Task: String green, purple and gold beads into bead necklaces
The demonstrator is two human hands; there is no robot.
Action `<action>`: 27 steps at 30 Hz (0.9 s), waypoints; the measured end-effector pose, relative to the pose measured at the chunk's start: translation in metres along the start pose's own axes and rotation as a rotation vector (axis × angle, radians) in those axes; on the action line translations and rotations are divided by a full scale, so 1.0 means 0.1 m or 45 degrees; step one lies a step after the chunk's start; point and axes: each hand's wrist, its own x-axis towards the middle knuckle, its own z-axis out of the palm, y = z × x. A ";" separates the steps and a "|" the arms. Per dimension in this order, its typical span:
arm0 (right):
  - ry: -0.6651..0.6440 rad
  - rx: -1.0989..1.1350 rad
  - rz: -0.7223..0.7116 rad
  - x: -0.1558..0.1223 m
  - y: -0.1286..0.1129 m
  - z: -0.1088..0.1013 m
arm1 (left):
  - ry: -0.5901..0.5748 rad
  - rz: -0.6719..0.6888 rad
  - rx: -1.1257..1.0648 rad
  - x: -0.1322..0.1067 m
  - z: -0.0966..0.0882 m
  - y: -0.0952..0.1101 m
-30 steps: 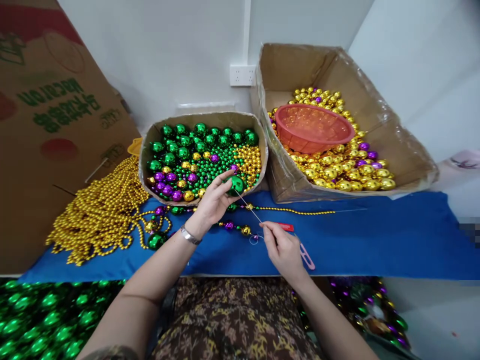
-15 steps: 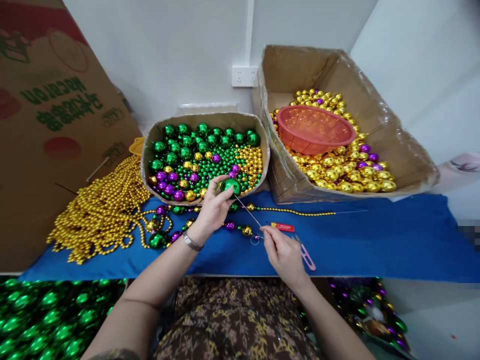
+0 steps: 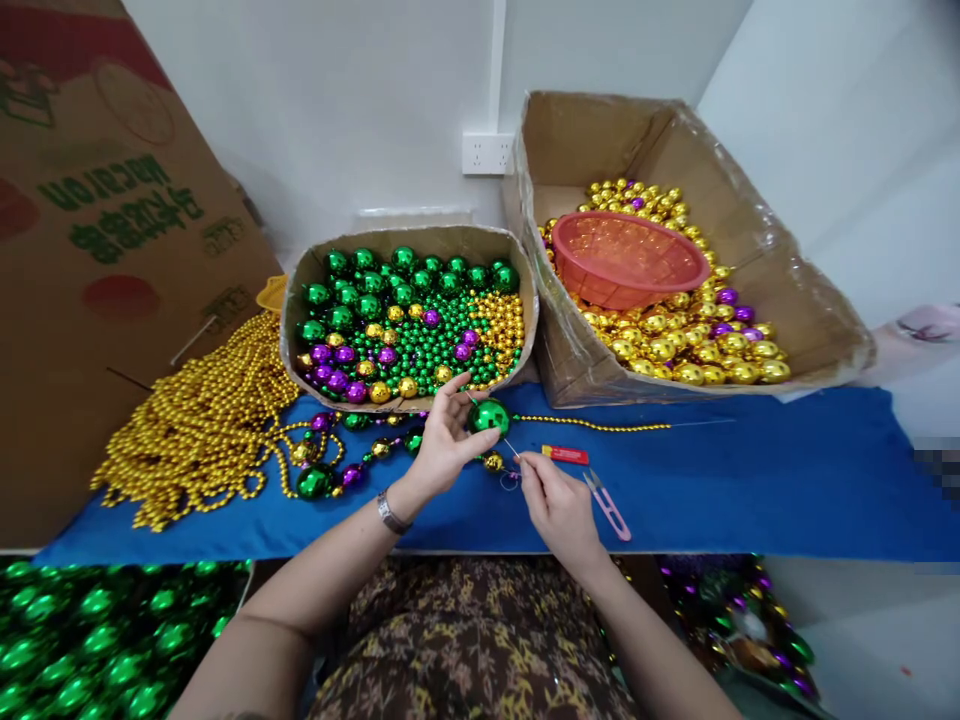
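Note:
My left hand holds a large shiny green bead, thumb in front and fingers behind it. A thin needle runs through the bead, its tip showing near my left fingers. My right hand pinches the needle's near end between thumb and fingers. Below the hands lies a strand of green, purple and gold beads on the blue cloth. Past the green bead, a string of small gold beads stretches right and ends in clear thread. A loop of thread lies beside my right fingertips.
A sorted bead box stands behind my hands. Right of it, a larger carton holds gold beads and a red basket. Gold bead strands pile up at left. A red lighter and pink thread snips lie on the cloth.
My left hand has come down and right with the green bead, sliding it along the needle closer to my right hand. My right hand has barely moved.

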 end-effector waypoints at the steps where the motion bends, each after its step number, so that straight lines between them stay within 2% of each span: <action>1: 0.005 0.008 0.010 0.00 0.01 0.00 | -0.035 -0.008 0.008 0.00 0.00 0.01; 4: 0.035 0.001 0.065 -0.01 0.05 0.00 | -0.130 -0.025 0.021 0.06 -0.06 0.07; 7: 0.078 -0.021 0.099 -0.01 0.09 -0.03 | -0.022 0.014 0.124 0.26 -0.19 0.18; 10: 0.099 -0.040 0.116 -0.02 0.13 -0.07 | 0.029 0.071 0.544 0.56 -0.34 0.25; 13: 0.100 -0.045 0.135 -0.02 0.16 -0.08 | -0.154 0.105 1.077 0.88 -0.41 0.22; 16: 0.099 -0.043 0.145 -0.03 0.19 -0.07 | -0.393 0.090 1.495 1.13 -0.33 0.11; 19: 0.097 -0.048 0.157 -0.03 0.21 -0.07 | -0.567 0.057 1.727 1.31 -0.16 -0.04; 23: 0.097 -0.067 0.168 -0.04 0.23 -0.08 | -0.598 0.016 1.742 1.47 0.03 -0.20; 27: 0.116 -0.080 0.199 -0.05 0.24 -0.11 | -0.572 0.001 1.659 1.49 0.05 -0.19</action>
